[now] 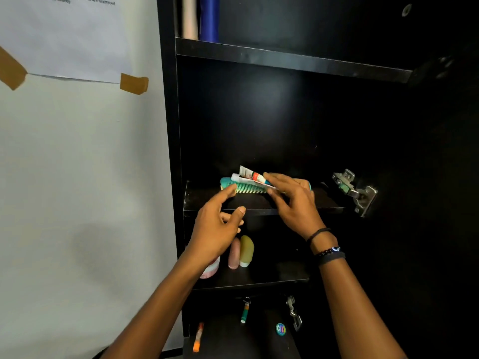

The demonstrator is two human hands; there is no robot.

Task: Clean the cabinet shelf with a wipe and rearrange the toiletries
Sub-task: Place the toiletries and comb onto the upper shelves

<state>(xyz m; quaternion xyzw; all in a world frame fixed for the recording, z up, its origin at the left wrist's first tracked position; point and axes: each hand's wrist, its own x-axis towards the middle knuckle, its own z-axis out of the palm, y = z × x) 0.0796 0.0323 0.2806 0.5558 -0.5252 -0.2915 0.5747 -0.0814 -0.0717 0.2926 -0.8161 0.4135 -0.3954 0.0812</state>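
A teal comb (246,188) lies along the middle shelf (259,211) of a black cabinet. Two small white tubes (252,176) lie on top of it. My right hand (293,200) holds the right ends of the tubes and the comb, fingers curled over them. My left hand (217,226) hovers at the shelf's front edge with its fingers spread; its index fingertip reaches the comb's left end. On the shelf below, a pink bottle (234,253) and an olive bottle (246,251) lie side by side, and a pink jar (211,270) shows partly behind my left wrist.
A metal door hinge (355,191) sticks out at the shelf's right. Rolled items (201,18) stand on the top shelf. Small pens, a clip and a round badge (280,329) lie low in the cabinet. A taped paper (67,37) hangs on the white wall at left.
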